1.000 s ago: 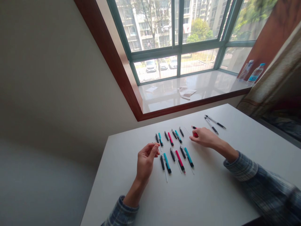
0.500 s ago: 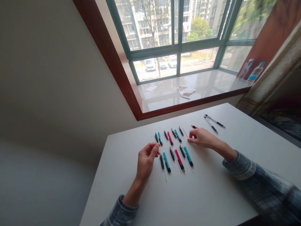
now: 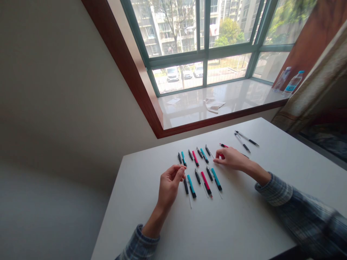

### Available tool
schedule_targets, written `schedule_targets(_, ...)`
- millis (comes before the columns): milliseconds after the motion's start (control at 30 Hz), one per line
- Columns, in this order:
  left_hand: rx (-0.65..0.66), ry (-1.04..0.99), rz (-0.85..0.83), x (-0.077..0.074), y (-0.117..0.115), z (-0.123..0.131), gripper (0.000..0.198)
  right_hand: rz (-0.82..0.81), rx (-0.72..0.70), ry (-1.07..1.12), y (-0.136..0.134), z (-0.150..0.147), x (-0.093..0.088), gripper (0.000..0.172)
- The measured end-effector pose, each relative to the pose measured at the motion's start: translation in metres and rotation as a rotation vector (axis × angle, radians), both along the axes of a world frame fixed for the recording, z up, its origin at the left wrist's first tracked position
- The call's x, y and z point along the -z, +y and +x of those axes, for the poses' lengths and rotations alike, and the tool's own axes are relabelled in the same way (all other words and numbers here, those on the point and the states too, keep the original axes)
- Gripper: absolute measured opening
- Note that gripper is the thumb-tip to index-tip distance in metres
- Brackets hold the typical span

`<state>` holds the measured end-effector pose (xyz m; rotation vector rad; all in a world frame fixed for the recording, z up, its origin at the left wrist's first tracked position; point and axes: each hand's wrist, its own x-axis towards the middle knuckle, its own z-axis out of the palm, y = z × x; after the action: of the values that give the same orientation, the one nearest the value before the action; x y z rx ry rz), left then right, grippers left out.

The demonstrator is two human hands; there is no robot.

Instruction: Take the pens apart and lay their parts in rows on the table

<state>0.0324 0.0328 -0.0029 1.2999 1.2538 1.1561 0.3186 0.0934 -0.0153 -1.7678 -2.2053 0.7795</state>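
By the left hand [image 3: 170,185], fingers bent, a thin stick-like piece [image 3: 179,165] is pinched between thumb and fingertips, above the left end of the pen parts. The right hand [image 3: 230,158] is held low over the desk [image 3: 157,159], its fingers curled and thumb and forefinger brought near each other beside a thin white refill [image 3: 212,154]; whether the refill is gripped cannot be told. A red pen piece [image 3: 223,145] is partly covered by the right hand, its dark end left showing beyond the knuckles.

Between the hands, pen parts are laid out in two slanting rows. In the far row, a teal barrel [image 3: 183,158], a pink barrel [image 3: 195,159] and a second teal barrel are set beside short black grips [image 3: 190,155] with narrow tips. In the near row, nearer the left hand, teal, pink and teal barrels are each paired with a black grip, and slender white refills [image 3: 190,203] are laid alongside. The barrels are smooth, straight tubes with black ends.

Beyond the right hand, two slim pens [image 3: 247,138] with black grips are laid almost together. The desk is finished in smooth, matte white; the wrists are covered by plaid cloth sleeves [image 3: 282,191].
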Motion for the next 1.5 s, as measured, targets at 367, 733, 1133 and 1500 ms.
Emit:
schedule_targets(367, 0.031, 0.042, 0.01, -0.002, -0.001, 0.001, 0.028, 0.094, 0.014, 0.062, -0.002, -0.002, -0.004, 0.032)
schedule_targets(733, 0.162, 0.587, 0.366, 0.0, -0.02, 0.016, 0.02, 0.133, -0.223, 0.728, -0.029, -0.038, -0.012, 0.035)
schedule_targets(1133, 0.257, 0.735, 0.452, 0.002, -0.023, 0.022, 0.021, 0.159, -0.214, 0.746, -0.033, -0.041, -0.008, 0.031)
schedule_targets(1500, 0.279, 0.675, 0.412, 0.004, -0.029, 0.019, 0.018, 0.37, 0.209, 0.391, 0.013, 0.005, 0.014, 0.031)
